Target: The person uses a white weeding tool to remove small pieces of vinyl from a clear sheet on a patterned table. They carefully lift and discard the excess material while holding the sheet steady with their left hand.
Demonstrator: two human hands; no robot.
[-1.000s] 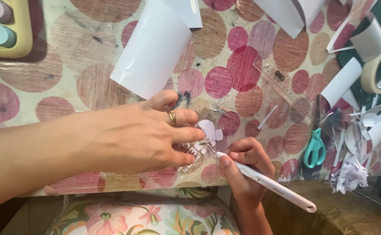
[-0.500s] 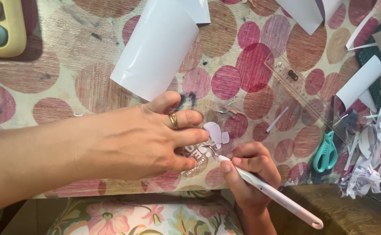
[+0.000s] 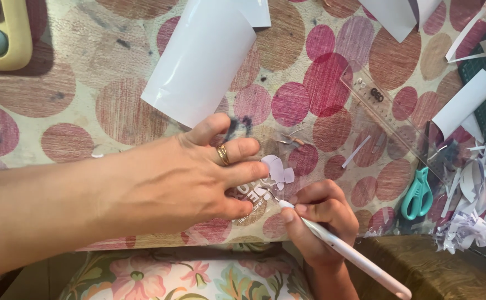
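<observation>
both hands crowd the table edge: left hand (image 3: pixel 182 183) flat on sticker sheet (image 3: pixel 259 194), right hand (image 3: pixel 320 219) gripping pen tool (image 3: pixel 345 253).

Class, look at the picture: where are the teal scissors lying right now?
In the head view, the teal scissors lie on the dotted tablecloth at the right, between the right hand and the paper scraps, below the clear ruler.

My one camera sits on my head, looking steeply down and close onto the dotted tablecloth (image 3: pixel 76 111) before me; my left hand (image 3: pixel 182 178) and right hand (image 3: pixel 323 222) fill its lower middle.
</observation>
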